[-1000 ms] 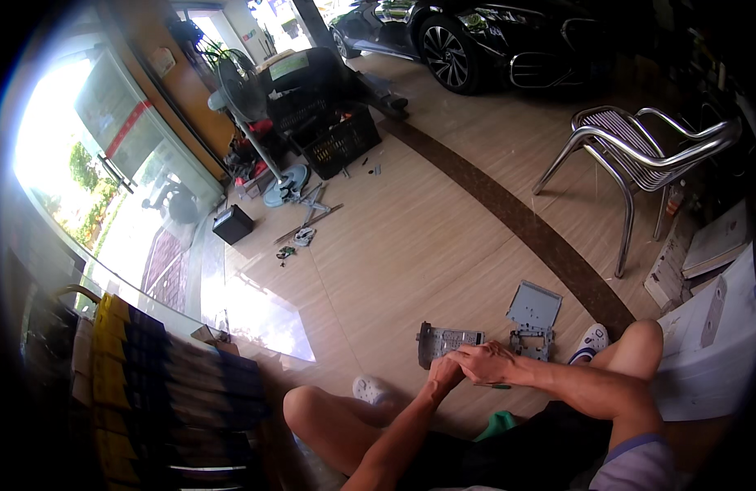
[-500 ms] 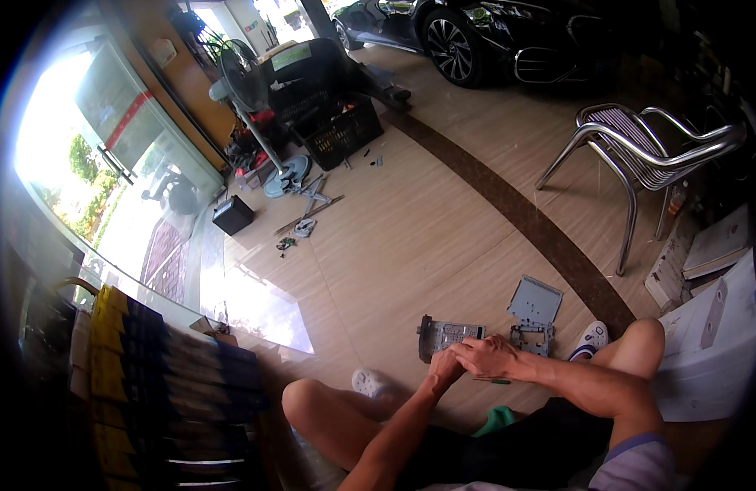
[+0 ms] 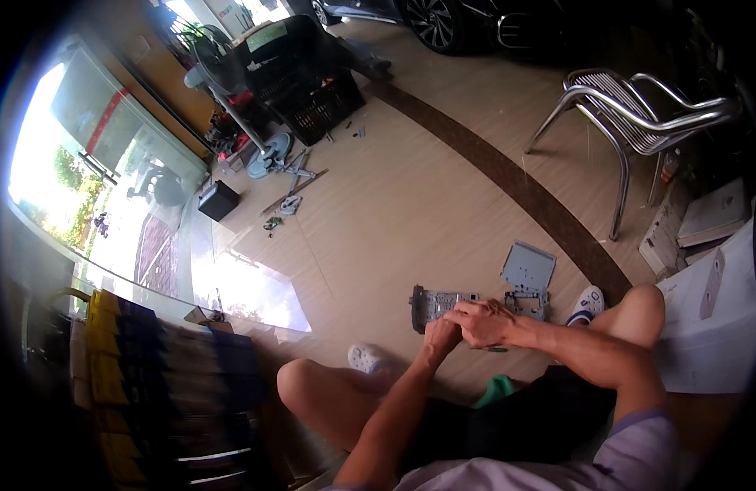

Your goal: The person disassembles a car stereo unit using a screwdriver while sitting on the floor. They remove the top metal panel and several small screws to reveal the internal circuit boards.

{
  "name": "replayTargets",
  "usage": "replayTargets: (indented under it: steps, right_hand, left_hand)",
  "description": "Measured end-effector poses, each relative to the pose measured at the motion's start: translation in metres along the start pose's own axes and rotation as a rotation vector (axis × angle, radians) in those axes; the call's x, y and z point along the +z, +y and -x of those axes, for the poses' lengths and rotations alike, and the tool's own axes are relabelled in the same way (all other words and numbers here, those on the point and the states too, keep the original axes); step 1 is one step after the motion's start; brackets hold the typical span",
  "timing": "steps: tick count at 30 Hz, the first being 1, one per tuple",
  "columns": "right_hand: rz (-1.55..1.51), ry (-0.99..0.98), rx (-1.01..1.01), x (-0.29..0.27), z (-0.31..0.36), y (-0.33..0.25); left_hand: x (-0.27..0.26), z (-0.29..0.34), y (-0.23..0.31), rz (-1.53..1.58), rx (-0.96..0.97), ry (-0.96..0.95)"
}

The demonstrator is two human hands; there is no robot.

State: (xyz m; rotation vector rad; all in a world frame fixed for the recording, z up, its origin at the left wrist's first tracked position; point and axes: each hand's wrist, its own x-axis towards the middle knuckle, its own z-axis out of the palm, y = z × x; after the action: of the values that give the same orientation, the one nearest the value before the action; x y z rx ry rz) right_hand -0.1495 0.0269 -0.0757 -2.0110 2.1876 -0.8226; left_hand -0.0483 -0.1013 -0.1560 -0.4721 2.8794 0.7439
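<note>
The left hand (image 3: 442, 331) and right hand (image 3: 481, 324) meet at the near edge of an electronic chassis (image 3: 439, 304), just beyond curled fingers; what they grip, I cannot tell. Bracing the chassis probably prevents slipping.

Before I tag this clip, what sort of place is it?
Likely a vehicle workshop or shop: a dark car stands at the back, and a battery-like black box sits near the glass door.

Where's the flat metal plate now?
In the head view, the flat metal plate is right of centre on the floor, between the hands and the curved brown stripe.
</note>
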Motion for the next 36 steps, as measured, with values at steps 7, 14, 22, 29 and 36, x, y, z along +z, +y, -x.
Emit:
replayTargets:
  steps: [7, 14, 22, 29, 36]
  right_hand:
    - [0.054, 0.072, -0.031, -0.042, -0.033, 0.026]
    - [-0.067, 0.041, 0.300, -0.050, -0.013, 0.031]
    - [-0.137, 0.102, 0.296, -0.031, -0.006, 0.035]
    - [-0.171, 0.007, 0.345, -0.034, -0.009, 0.032]
    - [-0.179, -0.016, 0.344, -0.027, -0.006, 0.032]
  left_hand:
    - [0.010, -0.018, -0.018, -0.040, -0.052, 0.029]
    - [0.017, -0.006, -0.015, -0.053, -0.035, 0.026]
    - [0.019, -0.001, -0.023, -0.058, -0.020, 0.034]
    - [0.014, -0.004, -0.021, 0.037, -0.053, 0.046]
    - [0.006, -0.008, -0.018, 0.019, -0.049, 0.002]
